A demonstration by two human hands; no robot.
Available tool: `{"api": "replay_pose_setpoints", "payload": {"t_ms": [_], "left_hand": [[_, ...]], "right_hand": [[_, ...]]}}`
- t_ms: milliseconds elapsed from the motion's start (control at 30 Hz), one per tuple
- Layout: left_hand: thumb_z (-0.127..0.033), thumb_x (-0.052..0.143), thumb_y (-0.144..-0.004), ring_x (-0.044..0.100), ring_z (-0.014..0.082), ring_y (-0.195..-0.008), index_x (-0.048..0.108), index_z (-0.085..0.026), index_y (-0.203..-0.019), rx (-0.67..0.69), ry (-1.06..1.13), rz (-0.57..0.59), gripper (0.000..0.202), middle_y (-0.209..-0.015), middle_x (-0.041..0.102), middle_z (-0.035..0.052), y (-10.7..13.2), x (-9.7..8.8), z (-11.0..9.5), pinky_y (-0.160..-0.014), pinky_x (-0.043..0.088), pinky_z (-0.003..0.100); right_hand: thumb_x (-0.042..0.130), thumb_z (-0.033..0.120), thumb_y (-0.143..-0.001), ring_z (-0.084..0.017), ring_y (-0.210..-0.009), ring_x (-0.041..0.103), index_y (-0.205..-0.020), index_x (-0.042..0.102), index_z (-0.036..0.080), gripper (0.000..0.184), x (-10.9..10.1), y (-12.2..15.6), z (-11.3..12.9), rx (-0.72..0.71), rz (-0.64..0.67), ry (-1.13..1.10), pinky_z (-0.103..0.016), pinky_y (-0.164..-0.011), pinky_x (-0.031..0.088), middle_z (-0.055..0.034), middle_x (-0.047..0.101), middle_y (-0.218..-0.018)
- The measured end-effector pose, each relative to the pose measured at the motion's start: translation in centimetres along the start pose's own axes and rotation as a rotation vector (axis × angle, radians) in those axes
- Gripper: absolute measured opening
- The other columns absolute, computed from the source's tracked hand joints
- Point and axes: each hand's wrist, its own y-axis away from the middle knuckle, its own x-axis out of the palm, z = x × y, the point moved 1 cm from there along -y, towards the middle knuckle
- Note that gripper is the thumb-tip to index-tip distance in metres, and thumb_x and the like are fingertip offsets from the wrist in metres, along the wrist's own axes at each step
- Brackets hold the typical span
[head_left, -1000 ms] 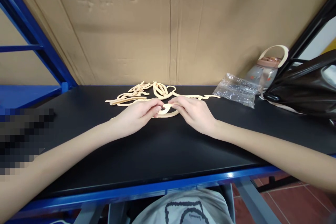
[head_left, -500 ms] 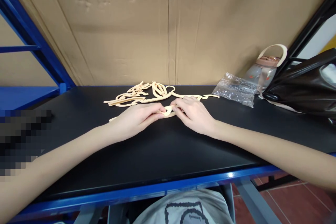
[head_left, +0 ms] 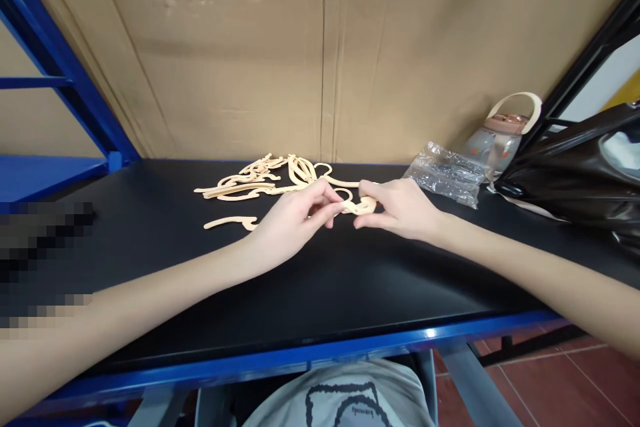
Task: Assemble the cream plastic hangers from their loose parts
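Between both hands is a small cream-coloured looped piece point(head_left: 365, 206), a little above or on the black table; I cannot tell which. My left hand point(head_left: 300, 213) pinches its left end between thumb and fingertips. My right hand point(head_left: 400, 208) grips the right end, with the thumb below and fingers above. Part of the piece is hidden by the fingers. A thin cream ring-shaped part point(head_left: 344, 194) shows just behind the fingertips. Left of my left hand lies a curved cream strip point(head_left: 227, 221) with a hooked end, partly covered by the hand.
Behind the hands lies a pile of cream curved pieces point(head_left: 260, 177). A crumpled clear plastic bag point(head_left: 443, 175), a handled bottle point(head_left: 500, 137) and a black bag point(head_left: 585, 173) stand on the right. Cardboard point(head_left: 225, 67) walls the back; the black table point(head_left: 300, 300) has a blue edge.
Both hands have shifted right with the looped piece. More of the piece now shows by my right hand, and the curved strip at the left is more uncovered.
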Motion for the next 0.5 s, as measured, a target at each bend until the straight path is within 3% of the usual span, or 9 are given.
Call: {"api": "replay_pose_setpoints", "payload": {"t_ms": [67,167,233,300,400,500], "left_hand": [[-0.033,0.042,-0.095,0.056,0.0115,-0.067,0.054,-0.019,-0.087,0.014,-0.065,-0.03,0.02,-0.075,0.06,-0.0027,-0.9,1.0,0.4,-0.063,0.043,0.024],[-0.032,0.044,-0.095,0.059,0.0162,-0.085,0.055,-0.018,-0.097,0.095,-0.254,-0.107,0.017,-0.093,0.064,0.0024,-2.2,3.0,0.7,-0.074,0.046,0.029],[-0.032,0.046,-0.094,0.055,0.0224,-0.106,0.056,-0.015,-0.11,0.237,-0.427,-0.04,0.025,-0.112,0.063,0.008,-2.9,4.5,0.8,-0.091,0.043,0.037],[-0.033,0.045,-0.095,0.049,0.0259,-0.119,0.048,-0.014,-0.128,0.293,-0.517,0.054,0.038,-0.129,0.056,0.0115,-3.2,5.5,1.0,-0.099,0.039,0.041],[-0.031,0.039,-0.098,0.056,0.0234,-0.113,0.044,-0.019,-0.135,0.28,-0.544,0.182,0.039,-0.13,0.057,0.0082,-3.3,5.8,1.5,-0.096,0.042,0.039],[-0.023,0.04,-0.097,0.059,0.0208,-0.107,0.06,-0.021,-0.116,0.286,-0.57,0.204,0.028,-0.118,0.063,0.0041,-3.0,5.4,1.7,-0.094,0.043,0.036]], "right_hand": [[0.026,0.079,-0.081,-0.013,-0.047,0.043,-0.067,0.04,0.021,0.062,0.0,0.8,-1.6,0.056,0.026,0.115,-0.025,-0.049,0.016,-0.0017,0.053,-0.057],[0.018,0.066,-0.09,-0.014,-0.05,0.044,-0.061,0.034,0.02,0.056,-0.2,1.7,-3.5,0.161,0.003,0.151,-0.027,-0.052,0.018,-0.0029,0.051,-0.055],[0.019,0.056,-0.094,-0.014,-0.05,0.043,-0.061,0.033,0.02,0.051,-0.4,1.8,-4.4,0.247,-0.035,0.124,-0.027,-0.053,0.02,-0.0019,0.048,-0.053],[0.023,0.049,-0.095,-0.014,-0.051,0.043,-0.063,0.034,0.021,0.045,-0.6,1.7,-5.0,0.297,-0.056,0.068,-0.027,-0.054,0.023,-0.0007,0.046,-0.053],[0.028,0.042,-0.095,-0.015,-0.054,0.047,-0.07,0.044,0.021,0.037,-0.3,1.5,-5.3,0.304,-0.021,-0.027,-0.027,-0.056,0.026,0.0002,0.049,-0.057],[0.033,0.039,-0.094,-0.014,-0.052,0.046,-0.083,0.054,0.022,0.029,0.3,1.5,-5.2,0.305,0.028,-0.091,-0.026,-0.056,0.028,0.0024,0.049,-0.057]]}}
